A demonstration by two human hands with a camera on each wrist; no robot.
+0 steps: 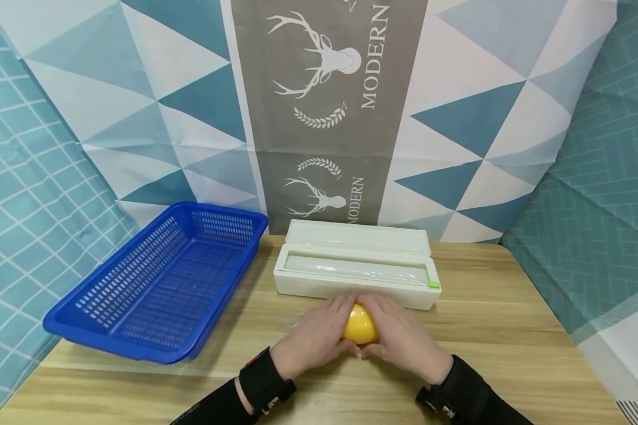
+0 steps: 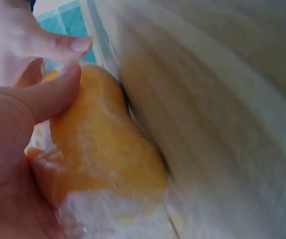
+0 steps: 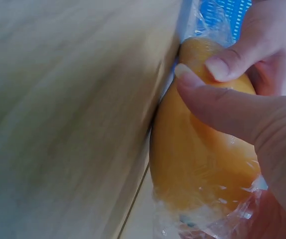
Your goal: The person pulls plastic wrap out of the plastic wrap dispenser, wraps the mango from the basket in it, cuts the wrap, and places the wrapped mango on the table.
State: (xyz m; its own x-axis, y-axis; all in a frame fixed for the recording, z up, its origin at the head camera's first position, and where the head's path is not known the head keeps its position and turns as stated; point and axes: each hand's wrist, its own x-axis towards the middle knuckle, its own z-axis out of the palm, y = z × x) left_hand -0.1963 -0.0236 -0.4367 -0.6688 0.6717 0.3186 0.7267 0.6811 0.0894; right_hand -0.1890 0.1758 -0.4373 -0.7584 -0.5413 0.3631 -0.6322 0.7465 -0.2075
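Note:
Between both hands a glossy yellow bell pepper (image 1: pixel 360 324) lies on the table, thumbs on its near side and fingers over its far side. Clear cling film (image 3: pixel 232 221) covers it, wrinkled and loose at its ends. My left hand (image 1: pixel 319 333) grips its left side, the thumb pressing the film-covered skin (image 2: pixel 108 134) in the left wrist view. From the right, my right hand (image 1: pixel 401 339) holds it, with the thumb lying across the pepper (image 3: pixel 198 149) in the right wrist view. The two thumb tips are close together. My palms hide much of its sides.
Just beyond the hands stands a white cling film box (image 1: pixel 351 286), lid raised, with a film roll (image 1: pixel 356 268) inside and a green slider (image 1: pixel 433 285) at its right end. At left is a blue plastic basket (image 1: pixel 159 289). Patterned cloth (image 1: pixel 468 136) hangs behind the wooden table (image 1: pixel 510 330).

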